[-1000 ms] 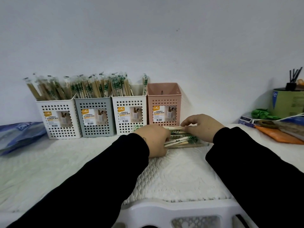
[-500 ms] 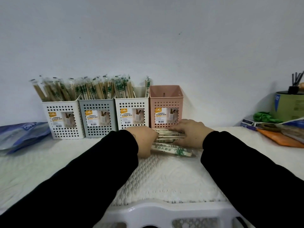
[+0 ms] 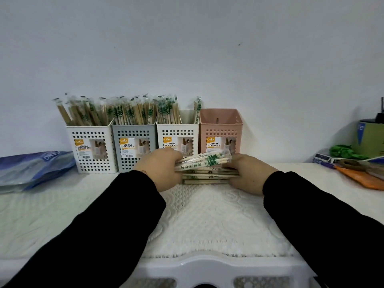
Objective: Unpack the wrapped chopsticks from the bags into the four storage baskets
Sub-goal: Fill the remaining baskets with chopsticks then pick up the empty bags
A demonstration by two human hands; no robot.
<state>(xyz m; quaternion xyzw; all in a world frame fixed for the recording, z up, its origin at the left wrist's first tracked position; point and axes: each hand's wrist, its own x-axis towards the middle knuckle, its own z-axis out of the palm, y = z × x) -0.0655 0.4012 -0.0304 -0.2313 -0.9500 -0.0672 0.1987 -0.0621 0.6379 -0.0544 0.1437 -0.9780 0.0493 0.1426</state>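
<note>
Four perforated storage baskets stand in a row against the wall: a white basket (image 3: 91, 150), a grey basket (image 3: 134, 151) and a second white basket (image 3: 176, 135) hold wrapped chopsticks upright, and the pink basket (image 3: 220, 129) looks nearly empty. In front of the pink basket a stack of wrapped chopsticks (image 3: 205, 169) lies sideways on the white cloth. My left hand (image 3: 164, 169) grips its left end and my right hand (image 3: 248, 173) grips its right end. The top pairs are raised and tilted up to the right.
A blue plastic bag (image 3: 31, 169) lies at the left. At the right are an orange packet (image 3: 361, 177), a green object (image 3: 345, 151) and a green can (image 3: 372, 138). A white plastic crate rim (image 3: 207, 265) runs along the near edge.
Both hands have closed in on the ends of the chopstick stack and squared it up. The top pairs have lifted off the cloth, tilted up to the right.
</note>
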